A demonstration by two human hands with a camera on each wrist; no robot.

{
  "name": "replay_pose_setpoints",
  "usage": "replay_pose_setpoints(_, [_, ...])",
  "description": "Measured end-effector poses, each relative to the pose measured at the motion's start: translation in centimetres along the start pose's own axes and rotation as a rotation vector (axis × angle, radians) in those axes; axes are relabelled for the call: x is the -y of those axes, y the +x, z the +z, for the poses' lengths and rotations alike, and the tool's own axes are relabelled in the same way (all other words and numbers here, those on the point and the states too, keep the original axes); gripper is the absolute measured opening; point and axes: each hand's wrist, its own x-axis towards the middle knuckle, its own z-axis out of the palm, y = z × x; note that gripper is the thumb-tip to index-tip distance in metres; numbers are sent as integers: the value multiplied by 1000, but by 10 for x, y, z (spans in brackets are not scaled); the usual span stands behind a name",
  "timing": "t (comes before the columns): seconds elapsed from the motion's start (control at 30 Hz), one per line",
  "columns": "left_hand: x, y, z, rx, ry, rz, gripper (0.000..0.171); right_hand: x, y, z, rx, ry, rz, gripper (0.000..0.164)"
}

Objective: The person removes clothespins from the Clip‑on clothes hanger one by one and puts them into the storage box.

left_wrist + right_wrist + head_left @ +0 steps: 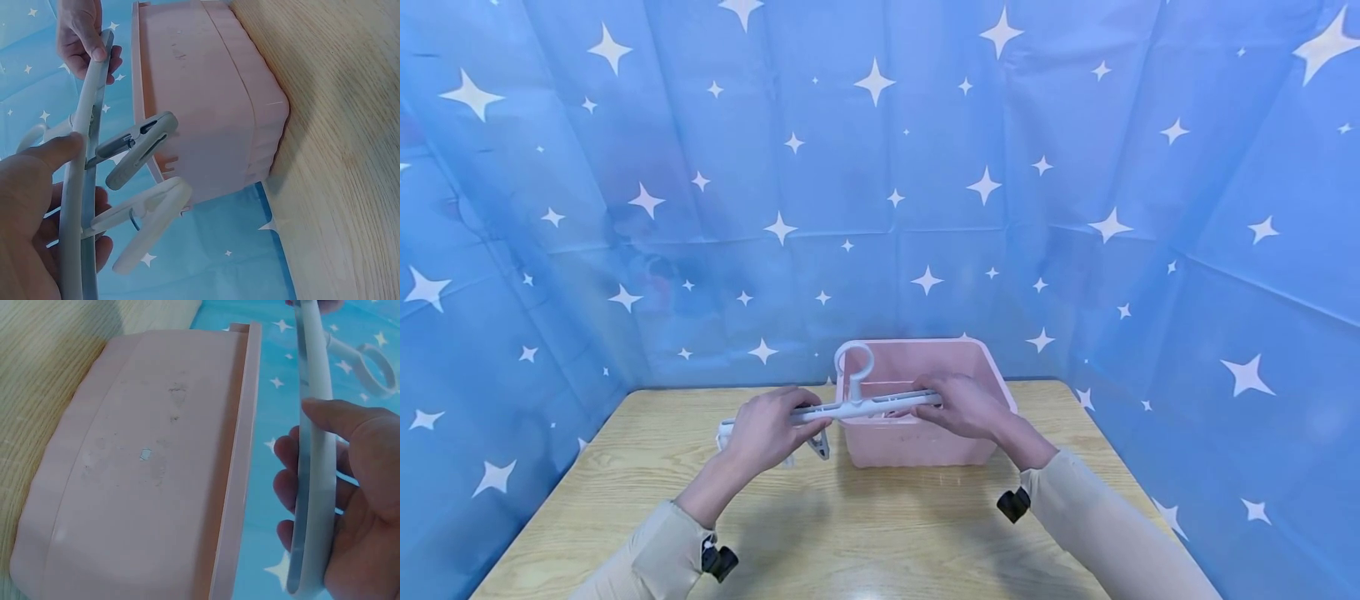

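A pale grey-white clip hanger (857, 407) with a round hook is held level above the front of a pink plastic bin (917, 446). My left hand (767, 429) grips the left half of its bar, thumb on the near side and fingers behind. Around the other half, my right hand (962, 406) curls its fingers and thumb; no clip shows there in the right wrist view. Two clips hang from the bar by my left hand: a grey clip (142, 149) and a whiter clip (153, 219). The bin's contents are mostly hidden by the hanger and right hand.
The bin stands at the back middle of a wooden table (775, 533). Behind and at both sides hangs a blue curtain (880, 167) with white stars. Dark cameras sit at both sleeve cuffs.
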Motion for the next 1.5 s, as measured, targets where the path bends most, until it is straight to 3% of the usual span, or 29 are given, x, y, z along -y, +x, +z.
replay_pose_setpoints(0.17, [1, 0, 1, -100, -9, 75, 27, -2, 0, 2, -9, -4, 7, 17])
replay_pose_setpoints(0.63, [4, 2, 3, -292, -106, 239, 16, -5, 0, 1, -55, 7, 42, 24])
replay_pose_setpoints(0.77, [4, 3, 3, -316, -118, 267, 16, -6, 0, 1, -62, 9, 36, 22])
replay_pose_setpoints(1.03, [4, 2, 3, -305, -130, 260, 14, -10, 1, 0, -80, 23, 5, 11])
replay_pose_setpoints(1.5, [6, 3, 1, -329, -98, 257, 13, -14, 1, -2, -135, 36, 41, 20])
